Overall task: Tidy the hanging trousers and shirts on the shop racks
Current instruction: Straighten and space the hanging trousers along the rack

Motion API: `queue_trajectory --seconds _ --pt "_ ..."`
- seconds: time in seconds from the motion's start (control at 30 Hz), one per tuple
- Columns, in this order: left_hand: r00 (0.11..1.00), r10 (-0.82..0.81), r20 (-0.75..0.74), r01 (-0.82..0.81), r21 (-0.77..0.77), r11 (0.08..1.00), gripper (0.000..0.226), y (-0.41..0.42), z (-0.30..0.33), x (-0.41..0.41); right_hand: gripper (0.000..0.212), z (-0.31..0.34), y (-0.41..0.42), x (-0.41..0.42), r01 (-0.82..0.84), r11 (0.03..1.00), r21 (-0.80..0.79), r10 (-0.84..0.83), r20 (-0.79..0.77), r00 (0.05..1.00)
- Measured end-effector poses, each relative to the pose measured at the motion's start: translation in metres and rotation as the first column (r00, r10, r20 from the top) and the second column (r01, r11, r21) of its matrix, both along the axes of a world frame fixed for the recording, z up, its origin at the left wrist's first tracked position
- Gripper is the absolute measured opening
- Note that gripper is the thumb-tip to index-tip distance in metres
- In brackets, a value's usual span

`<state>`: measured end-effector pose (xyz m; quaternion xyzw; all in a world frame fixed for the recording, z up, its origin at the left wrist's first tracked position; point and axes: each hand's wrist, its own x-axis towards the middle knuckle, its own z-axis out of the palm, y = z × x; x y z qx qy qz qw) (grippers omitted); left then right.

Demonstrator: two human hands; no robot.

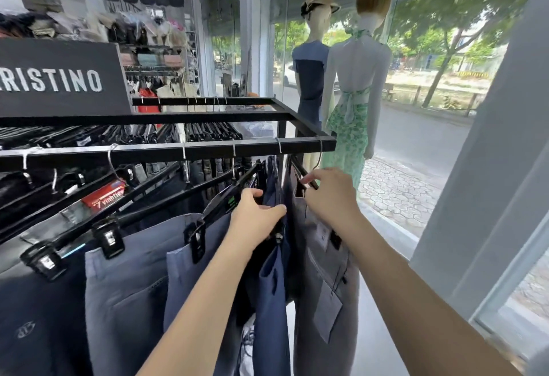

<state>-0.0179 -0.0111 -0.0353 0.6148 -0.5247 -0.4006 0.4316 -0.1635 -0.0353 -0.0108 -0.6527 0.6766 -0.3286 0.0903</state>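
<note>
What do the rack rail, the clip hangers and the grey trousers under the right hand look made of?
Rack rail: looks like square metal tube, matte black paint; straight sharp edges.
Clip hangers: probably black plastic, slightly glossy, with thin metal hooks over the rail.
Grey trousers: woven cloth, matte, likely a cotton blend; soft folds, stitched pocket, hanging tag. The right hand pinches their hanger; the left hand grips the navy trousers beside them.

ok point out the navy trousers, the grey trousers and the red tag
navy trousers (pixel 271 301), head view, on the hanging leg
grey trousers (pixel 323 310), head view, on the seat beside the paper tag
red tag (pixel 104 195), head view, on its printed face
</note>
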Motion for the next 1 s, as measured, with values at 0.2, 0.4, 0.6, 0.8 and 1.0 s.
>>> queue_trajectory --seconds 0.2,0.4,0.6,0.8,1.0 --pt "0.996 -0.031 0.085 0.037 -0.071 0.997 0.048 -0.007 -0.004 0.005 0.058 0.000 -0.008 -0.022 -0.011 0.980 0.199 0.000 0.056 0.998" --pt "0.998 -0.027 0.057 0.030 -0.045 0.999 0.044 -0.013 -0.006 0.013 0.060 -0.007 -0.020 -0.044 -0.019 0.983 0.183 0.004 0.081 0.997" --pt "1.000 -0.026 0.010 0.025 0.046 0.999 0.043 -0.017 -0.007 0.031 0.061 -0.005 -0.033 -0.066 -0.084 0.972 0.221 0.067 0.082 0.994" --pt "0.998 -0.034 0.060 0.030 0.058 0.998 0.028 -0.018 -0.002 0.038 0.055 0.001 -0.035 -0.073 -0.136 0.969 0.206 0.135 0.021 0.991" --pt "0.997 0.014 0.072 -0.017 0.028 0.999 0.020 -0.021 -0.002 0.035 0.053 0.001 -0.040 -0.082 -0.186 0.954 0.234 0.172 0.080 0.982"
